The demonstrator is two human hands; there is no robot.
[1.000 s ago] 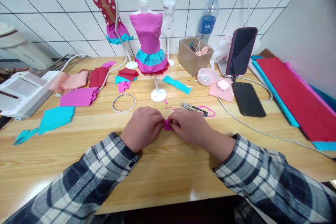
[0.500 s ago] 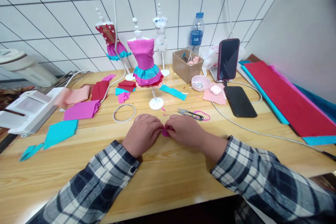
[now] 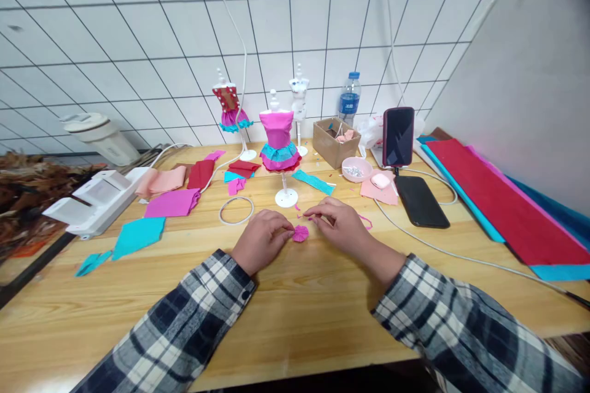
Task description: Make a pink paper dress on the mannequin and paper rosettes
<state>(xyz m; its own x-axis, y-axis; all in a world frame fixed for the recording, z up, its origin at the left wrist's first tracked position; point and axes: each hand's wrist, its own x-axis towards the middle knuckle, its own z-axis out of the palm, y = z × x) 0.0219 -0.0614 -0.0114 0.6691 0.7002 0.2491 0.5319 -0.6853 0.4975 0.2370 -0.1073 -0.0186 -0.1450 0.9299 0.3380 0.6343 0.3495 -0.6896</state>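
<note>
A small magenta crepe-paper rosette (image 3: 300,234) lies spread between my hands, its pleats fanning out from the middle. My left hand (image 3: 262,241) is closed, with thumb and fingertips pinching the rosette's left edge. Just off its upper right side is my right hand (image 3: 340,225), fingers stretched out and apart, with no thing visible in them. Behind the hands stands a mini dress form (image 3: 277,130) in a magenta bodice and ruffled turquoise, magenta and red skirt. The snips are hidden behind my right hand; part of a magenta paper loop (image 3: 366,221) shows beside it.
A white ring (image 3: 236,210) lies left of the dress form. Folded crepe paper, including a turquoise piece (image 3: 138,237), covers the left side. At right are a cardboard box (image 3: 334,146), a pink bowl (image 3: 356,169), a black phone (image 3: 421,201), a cable and long paper sheets (image 3: 502,202).
My right hand has let go of the rosette and moved up and right, its fingers opening. The rosette now shows whole. The camera view has tilted up.
</note>
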